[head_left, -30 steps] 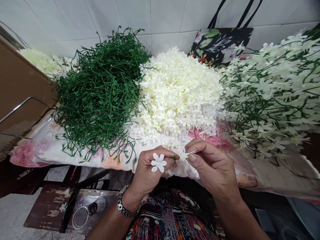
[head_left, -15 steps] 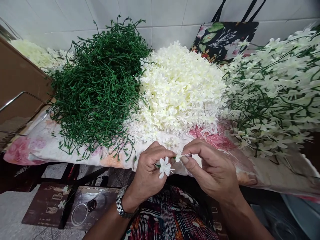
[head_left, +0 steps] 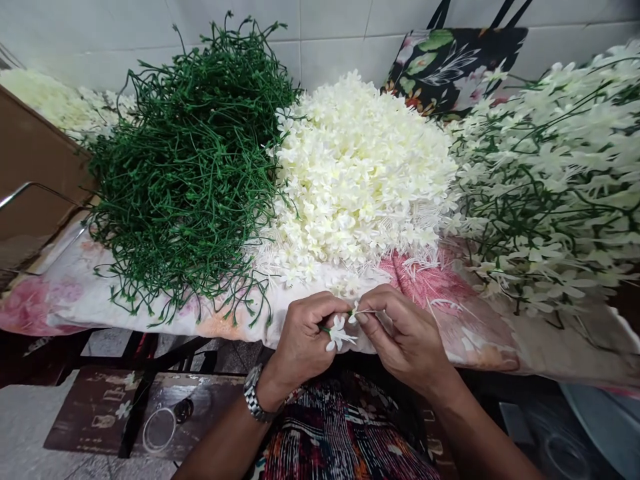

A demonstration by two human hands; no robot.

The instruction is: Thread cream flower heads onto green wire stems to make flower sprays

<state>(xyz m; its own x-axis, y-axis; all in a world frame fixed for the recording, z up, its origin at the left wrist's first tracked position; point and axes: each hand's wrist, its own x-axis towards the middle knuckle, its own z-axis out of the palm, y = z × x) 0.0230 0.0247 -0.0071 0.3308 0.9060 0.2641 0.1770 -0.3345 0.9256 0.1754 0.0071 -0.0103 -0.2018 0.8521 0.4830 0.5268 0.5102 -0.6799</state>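
My left hand (head_left: 304, 337) is closed, with its thumb and forefinger pinching a green artificial flower stem that is mostly hidden in the grip. A white artificial flower (head_left: 338, 335) sits on one tip of it, below the thumb. At another tip a small white blossom (head_left: 353, 312) lies between both hands' fingertips. Thin white stamens stick out of this blossom, and my right hand (head_left: 407, 337) pinches there with thumb and forefinger. Beyond the hands rises a heap of loose white flowers (head_left: 360, 167). To its left is a tangled pile of green stems (head_left: 190, 167).
Finished-looking white flower sprays (head_left: 555, 173) crowd the right side. A floral cloth (head_left: 230, 323) covers the work surface. A cardboard box (head_left: 40, 173) with a metal wire stands at the left, and a dark floral bag (head_left: 450, 73) leans against the tiled wall (head_left: 335, 53).
Both hands have drawn slightly closer together around the small blossom, the right one shifting left. The grip on stem and blossom stays. The whole view has shifted slightly.
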